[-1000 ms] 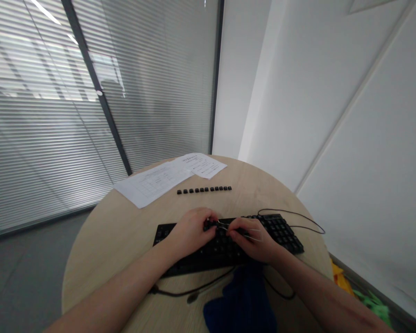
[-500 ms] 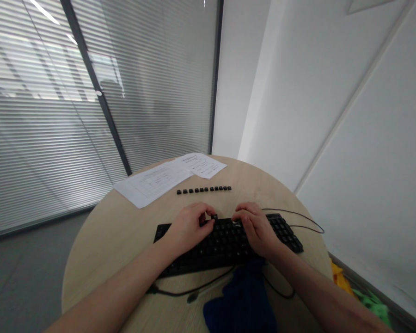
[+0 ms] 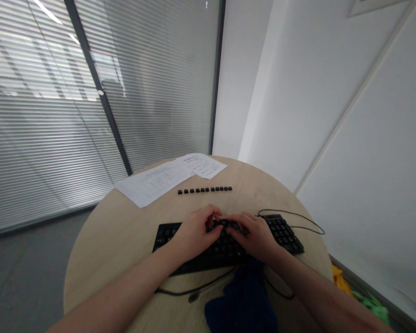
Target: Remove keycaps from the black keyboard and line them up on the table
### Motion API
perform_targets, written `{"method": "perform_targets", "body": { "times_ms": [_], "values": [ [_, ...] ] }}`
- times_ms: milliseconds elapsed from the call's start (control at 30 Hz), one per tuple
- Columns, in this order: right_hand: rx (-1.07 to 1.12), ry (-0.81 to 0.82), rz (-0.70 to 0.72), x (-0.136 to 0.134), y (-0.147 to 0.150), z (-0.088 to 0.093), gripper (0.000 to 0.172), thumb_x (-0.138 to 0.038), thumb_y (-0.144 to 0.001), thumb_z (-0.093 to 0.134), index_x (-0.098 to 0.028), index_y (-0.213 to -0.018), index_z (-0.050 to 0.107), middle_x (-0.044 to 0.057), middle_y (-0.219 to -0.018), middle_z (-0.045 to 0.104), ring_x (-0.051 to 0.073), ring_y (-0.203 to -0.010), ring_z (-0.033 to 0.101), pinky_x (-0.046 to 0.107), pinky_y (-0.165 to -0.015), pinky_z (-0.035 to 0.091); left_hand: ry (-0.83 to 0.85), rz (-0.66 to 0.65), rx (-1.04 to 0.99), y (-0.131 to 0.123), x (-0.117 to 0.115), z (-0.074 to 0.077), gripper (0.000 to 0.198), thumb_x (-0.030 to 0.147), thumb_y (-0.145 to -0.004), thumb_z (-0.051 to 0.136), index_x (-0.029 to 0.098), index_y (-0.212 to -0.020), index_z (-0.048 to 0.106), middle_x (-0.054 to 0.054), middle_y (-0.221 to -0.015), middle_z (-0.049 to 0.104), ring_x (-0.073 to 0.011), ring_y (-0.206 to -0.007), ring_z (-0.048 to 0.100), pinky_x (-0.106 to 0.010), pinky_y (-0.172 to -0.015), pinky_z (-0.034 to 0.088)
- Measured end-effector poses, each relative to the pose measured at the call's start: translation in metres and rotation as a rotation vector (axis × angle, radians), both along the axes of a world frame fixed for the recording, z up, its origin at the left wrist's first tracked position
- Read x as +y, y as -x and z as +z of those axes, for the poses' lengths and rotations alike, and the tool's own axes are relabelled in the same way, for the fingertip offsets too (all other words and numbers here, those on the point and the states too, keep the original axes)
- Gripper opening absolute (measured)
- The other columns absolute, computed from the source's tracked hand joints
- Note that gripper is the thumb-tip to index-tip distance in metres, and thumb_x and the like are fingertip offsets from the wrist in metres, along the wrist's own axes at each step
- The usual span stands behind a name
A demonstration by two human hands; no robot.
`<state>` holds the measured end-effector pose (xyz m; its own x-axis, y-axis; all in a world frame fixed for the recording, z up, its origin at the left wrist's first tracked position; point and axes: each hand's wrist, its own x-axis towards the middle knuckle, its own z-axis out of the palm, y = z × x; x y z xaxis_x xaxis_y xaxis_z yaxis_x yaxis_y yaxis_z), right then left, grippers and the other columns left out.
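Observation:
A black keyboard [image 3: 284,237] lies on a round wooden table [image 3: 118,231] in front of me. Both my hands rest on its upper middle, close together. My left hand [image 3: 196,230] has its fingers curled, the tips pinched at the top rows of keys. My right hand [image 3: 254,237] is curled too, its fingertips meeting the left hand's over the keys. What either pinch holds is hidden. A row of several loose black keycaps [image 3: 204,189] lies on the table beyond the keyboard.
Two printed paper sheets [image 3: 159,181] lie at the table's far edge. A dark blue cloth [image 3: 242,303] sits at the near edge by the keyboard's black cable [image 3: 298,220]. Blinds and a white wall stand behind.
A second ago my right hand held a thin wire tool over the keys. It then rose to the keyboard's top edge, and has now come back left to meet my left hand.

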<state>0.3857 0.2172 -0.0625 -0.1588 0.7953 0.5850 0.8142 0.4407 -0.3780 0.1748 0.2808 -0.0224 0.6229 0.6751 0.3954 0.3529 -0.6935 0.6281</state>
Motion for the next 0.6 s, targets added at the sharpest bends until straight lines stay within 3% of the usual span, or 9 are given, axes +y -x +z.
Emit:
{"method": "perform_targets", "body": {
  "times_ms": [400,500,600],
  "values": [
    [-0.014,0.027,0.043,0.001,0.001,-0.001,0.019,-0.035,-0.094,0.065,-0.024,-0.107,0.072,0.003,-0.087,0.069,0.014,-0.073,0.064,0.024,-0.068,0.047,0.010,-0.053,0.069,-0.002,0.001,-0.004,0.020,0.019,-0.081,0.064,0.021,-0.101,0.062,-0.001,-0.087,0.067,-0.0171,-0.077,0.062,-0.031,-0.072,0.048],
    [-0.017,0.031,0.043,0.002,0.001,-0.001,0.017,-0.033,-0.092,0.065,-0.023,-0.104,0.072,0.003,-0.085,0.069,0.014,-0.071,0.062,0.024,-0.067,0.046,-0.001,-0.068,0.105,-0.002,0.001,-0.005,0.029,0.023,-0.084,0.064,0.021,-0.113,0.062,-0.003,-0.096,0.069,-0.0195,-0.085,0.064,-0.034,-0.079,0.051],
    [-0.066,0.037,-0.024,0.005,-0.009,0.000,0.017,-0.033,-0.092,0.063,-0.022,-0.102,0.072,0.003,-0.083,0.067,0.015,-0.072,0.061,0.025,-0.067,0.045,-0.025,-0.075,0.178,0.002,0.002,-0.005,0.045,0.030,-0.088,0.065,0.020,-0.130,0.056,-0.009,-0.117,0.067,-0.0239,-0.104,0.064,-0.039,-0.093,0.051]
  ]
}}
